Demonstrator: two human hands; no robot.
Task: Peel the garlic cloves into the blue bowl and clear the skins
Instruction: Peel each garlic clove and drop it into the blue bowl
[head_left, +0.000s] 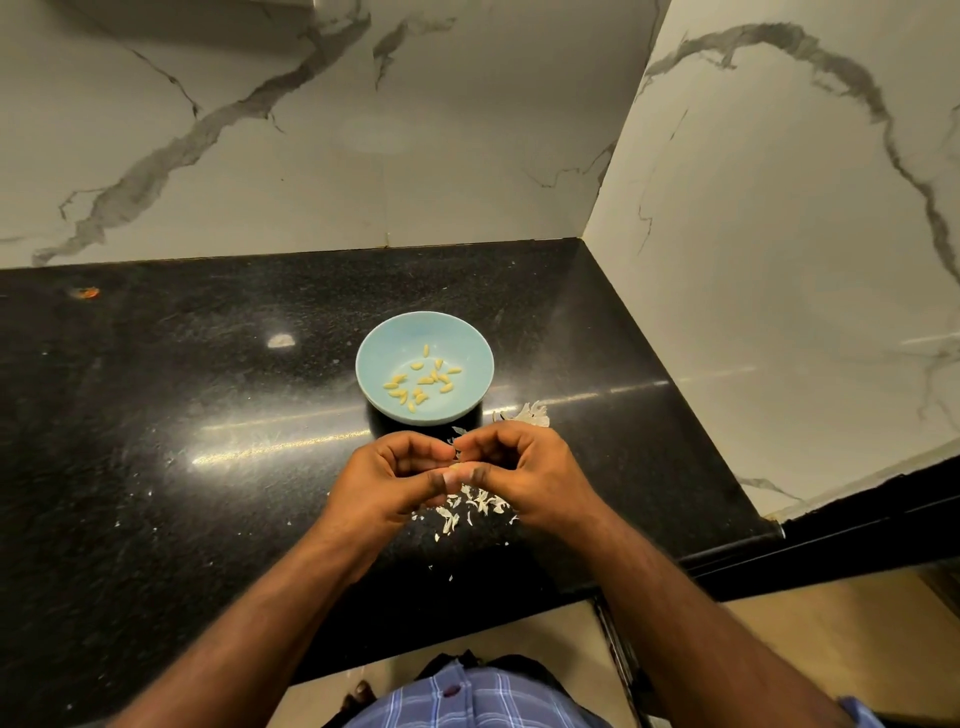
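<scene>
Garlic clove sits pinched between my left hand and right hand, just before the blue bowl. About fifteen peeled cloves lie inside; skins litter the black counter, uncleared.

A shiny black counter fills the middle of the frame. A blue bowl sits on it at the center. White garlic skins lie scattered just below the bowl, with another small pile at its lower right.
</scene>
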